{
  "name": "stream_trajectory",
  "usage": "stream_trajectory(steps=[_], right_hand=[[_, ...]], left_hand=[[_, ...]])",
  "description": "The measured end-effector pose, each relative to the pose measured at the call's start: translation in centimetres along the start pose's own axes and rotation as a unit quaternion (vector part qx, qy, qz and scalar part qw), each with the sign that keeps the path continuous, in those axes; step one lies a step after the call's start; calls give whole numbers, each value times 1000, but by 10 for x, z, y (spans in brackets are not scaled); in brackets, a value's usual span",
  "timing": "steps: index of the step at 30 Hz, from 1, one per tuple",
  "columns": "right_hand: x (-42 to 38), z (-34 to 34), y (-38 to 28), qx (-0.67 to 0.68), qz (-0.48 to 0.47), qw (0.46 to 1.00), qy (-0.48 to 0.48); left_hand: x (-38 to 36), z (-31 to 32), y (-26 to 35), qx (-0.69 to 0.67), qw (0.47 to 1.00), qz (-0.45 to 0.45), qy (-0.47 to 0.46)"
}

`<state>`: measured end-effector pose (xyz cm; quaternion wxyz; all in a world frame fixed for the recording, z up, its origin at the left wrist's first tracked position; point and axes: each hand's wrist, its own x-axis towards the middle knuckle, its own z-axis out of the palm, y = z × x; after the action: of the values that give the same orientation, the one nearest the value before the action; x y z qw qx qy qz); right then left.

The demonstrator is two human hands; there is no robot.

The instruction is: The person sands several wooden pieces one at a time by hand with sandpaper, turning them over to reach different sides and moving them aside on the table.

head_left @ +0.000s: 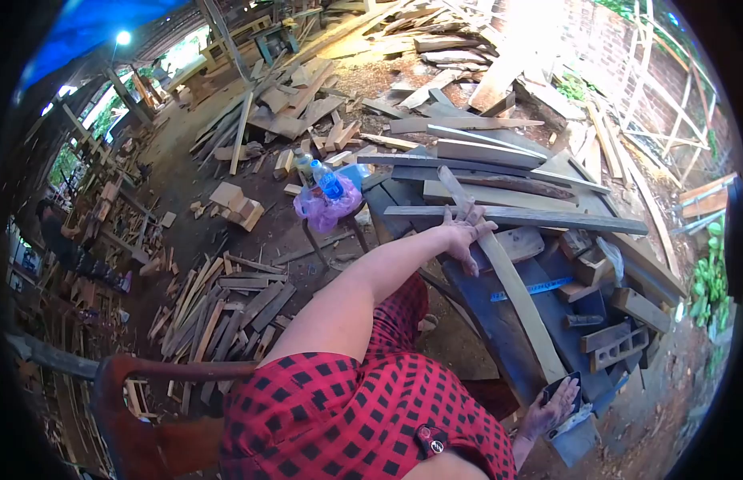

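My left hand (466,234) lies across a long pale wooden strip (515,300), fingers spread over it near its upper end and thumb on the near side. At the strip's lower end, my right hand (552,406) is wrapped over a dark block-like object (574,389), whose kind I cannot make out. The strip slants over a dark blue worktable (487,308). Beyond my left hand, a longer grey board (539,218) lies crosswise. A blue printed strip (531,290) shows beside the pale wood.
Wood blocks (619,348) and a clear plastic bag (611,260) sit on the table's right side. A stool holds a purple bag (330,206) and a water bottle (330,184). Stacked sticks (227,308) and offcuts (295,104) cover the ground. A chair frame (139,416) stands at lower left.
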<state>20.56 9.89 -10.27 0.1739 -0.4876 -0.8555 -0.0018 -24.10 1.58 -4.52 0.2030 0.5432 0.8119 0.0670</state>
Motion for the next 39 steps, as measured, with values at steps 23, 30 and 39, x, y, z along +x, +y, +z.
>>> stream_trajectory(steps=[23, 30, 39], right_hand=[[78, 28, -194, 200, -139, 969, -36], [65, 19, -145, 180, -148, 970, -65], [7, 8, 26, 90, 76, 993, -16]], left_hand=[[-5, 13, -20, -33, 996, 48, 63], [-7, 17, -21, -25, 994, 51, 96], [-25, 23, -10, -66, 965, 75, 242]])
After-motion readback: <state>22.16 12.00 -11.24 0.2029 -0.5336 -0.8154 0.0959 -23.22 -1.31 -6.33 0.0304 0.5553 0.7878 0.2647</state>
